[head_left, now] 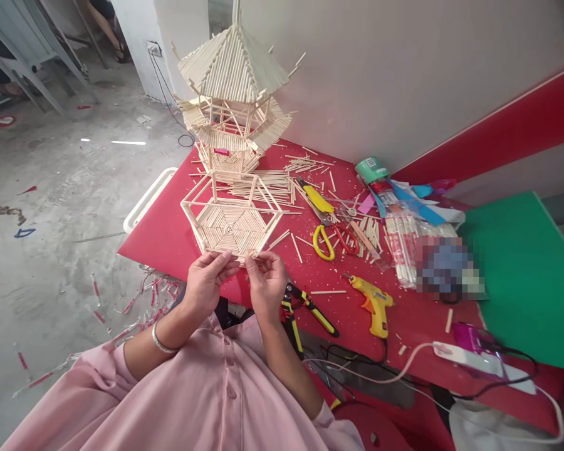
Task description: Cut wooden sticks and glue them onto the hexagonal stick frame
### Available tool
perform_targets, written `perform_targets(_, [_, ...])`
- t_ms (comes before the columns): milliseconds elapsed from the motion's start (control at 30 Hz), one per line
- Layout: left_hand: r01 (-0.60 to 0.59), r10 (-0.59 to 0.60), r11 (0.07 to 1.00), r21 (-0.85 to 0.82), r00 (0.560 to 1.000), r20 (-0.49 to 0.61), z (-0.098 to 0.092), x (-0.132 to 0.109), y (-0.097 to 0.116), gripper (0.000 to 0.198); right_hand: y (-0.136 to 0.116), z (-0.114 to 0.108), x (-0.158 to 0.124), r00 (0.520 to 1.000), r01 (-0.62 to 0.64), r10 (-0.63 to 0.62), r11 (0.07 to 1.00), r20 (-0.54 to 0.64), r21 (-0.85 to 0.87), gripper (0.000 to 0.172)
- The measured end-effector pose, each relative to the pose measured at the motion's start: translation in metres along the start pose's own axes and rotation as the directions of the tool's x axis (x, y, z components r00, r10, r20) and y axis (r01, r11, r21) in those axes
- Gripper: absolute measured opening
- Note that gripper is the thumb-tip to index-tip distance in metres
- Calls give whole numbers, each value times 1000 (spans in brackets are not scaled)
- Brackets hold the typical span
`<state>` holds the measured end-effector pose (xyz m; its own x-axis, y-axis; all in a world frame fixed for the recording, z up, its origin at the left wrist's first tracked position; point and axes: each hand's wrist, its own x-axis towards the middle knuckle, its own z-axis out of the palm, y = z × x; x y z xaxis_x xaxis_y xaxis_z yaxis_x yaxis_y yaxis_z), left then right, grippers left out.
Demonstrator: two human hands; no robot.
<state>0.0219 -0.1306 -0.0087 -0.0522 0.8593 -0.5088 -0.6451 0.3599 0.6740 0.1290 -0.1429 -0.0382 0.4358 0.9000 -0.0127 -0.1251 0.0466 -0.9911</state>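
A hexagonal frame of thin wooden sticks (230,230) rests on the red tabletop, its base filled with sticks in a web pattern and short posts carrying a top rail. At its near edge, my left hand (210,275) has thumb and fingers closed on the frame's left part. Just to the right, my right hand (267,279) pinches the same edge between thumb and forefinger. My fingers hide what exactly lies between them. Behind the frame rises a tiered stick pagoda (237,75) with sloping roofs.
Yellow-handled scissors (323,243), a yellow cutter knife (316,197), black-and-yellow pliers (317,313) and a yellow glue gun (376,305) lie at right. Loose sticks (263,186) are scattered behind the frame. Packed sticks (402,247), a power strip (467,358) and cables are farther right.
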Motion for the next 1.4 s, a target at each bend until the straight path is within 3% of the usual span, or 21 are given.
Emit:
perform_targets(467, [-21, 21, 1000, -12, 1000, -4, -2, 3, -1, 33, -4, 2, -2, 1000, 24, -24, 999, 14, -27, 28])
perform_targets(567, [-24, 24, 1000, -6, 1000, -13, 0, 1, 0, 34, -10, -4, -5, 996, 29, -23, 997, 81, -67, 29])
perform_targets(667, [-19, 19, 1000, 8, 999, -37, 2, 0, 2, 34, -23, -35, -2, 984, 115, -67, 946, 164, -303, 28])
perform_targets(700, [-14, 15, 1000, 13, 999, -47, 2, 0, 3, 34, -28, -52, 1, 982, 159, -100, 892, 159, -424, 25])
perform_targets(767, [-7, 8, 1000, 21, 998, -57, 3, 0, 3, 34, -37, -97, 8, 973, 187, -231, 707, 28, -682, 24])
perform_targets(833, [-4, 5, 1000, 20, 999, -51, 3, 1, 3, 35, -44, -147, 17, 926, 1, -339, 444, -167, -896, 35])
perform_targets(867, [-1, 2, 1000, 16, 999, -44, 3, 1, 2, 35, -47, -170, 20, 914, -140, -328, 297, -239, -944, 43])
perform_targets(933, [2, -2, 1000, 6, 999, -36, 2, 2, 1, 36, -50, -206, 25, 893, -409, -182, 51, -411, -911, 51])
perform_targets(1000, [2, -2, 1000, -2, 999, -35, 1, 2, 0, 38, -50, -227, 28, 863, -501, 28, -81, -505, -861, 49])
perform_targets(1100, [-5, 5, 1000, -5, 1000, -27, 0, 2, 0, 38, -45, -238, 32, 859, -472, 160, -121, -486, -873, 47])
perform_targets(1200, [-10, 9, 1000, -6, 1000, -16, -1, 3, -1, 37, -39, -243, 41, 888, -430, 137, -94, -440, -898, 48])
perform_targets(1400, [-18, 18, 1000, -20, 1000, -3, -2, 5, -2, 37, -33, -255, 47, 920, -386, 96, 47, -380, -921, 27])
